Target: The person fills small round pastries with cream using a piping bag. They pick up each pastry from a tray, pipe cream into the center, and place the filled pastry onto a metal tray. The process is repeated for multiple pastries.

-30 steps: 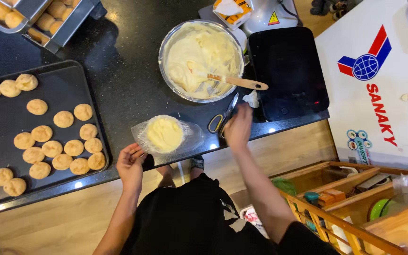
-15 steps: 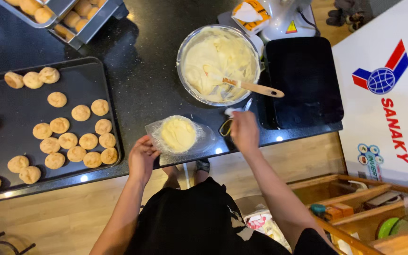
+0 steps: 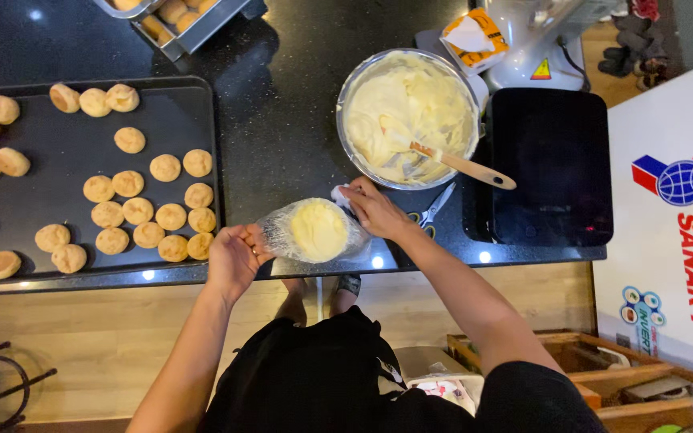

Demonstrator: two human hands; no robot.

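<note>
A clear plastic piping bag (image 3: 312,231) full of pale yellow cream stands open at the counter's front edge. My left hand (image 3: 234,255) grips its left rim. My right hand (image 3: 373,210) holds its right rim, near the scissors (image 3: 431,210). Just beyond sits a metal bowl (image 3: 345,98) of the same cream, with a wooden-handled spatula (image 3: 463,167) resting in it. Left of the bag lies a black baking tray (image 3: 74,152) carrying several round golden puffs (image 3: 172,216).
A black induction hob (image 3: 553,164) sits right of the bowl. A metal pan (image 3: 182,20) with more puffs is at the top. A white chest freezer (image 3: 675,216) stands at right, a wooden crate (image 3: 603,377) on the floor below it.
My right hand moved left from the scissors to the bag's right rim. My left hand closed on the bag's left rim. The camera view shifted slightly.
</note>
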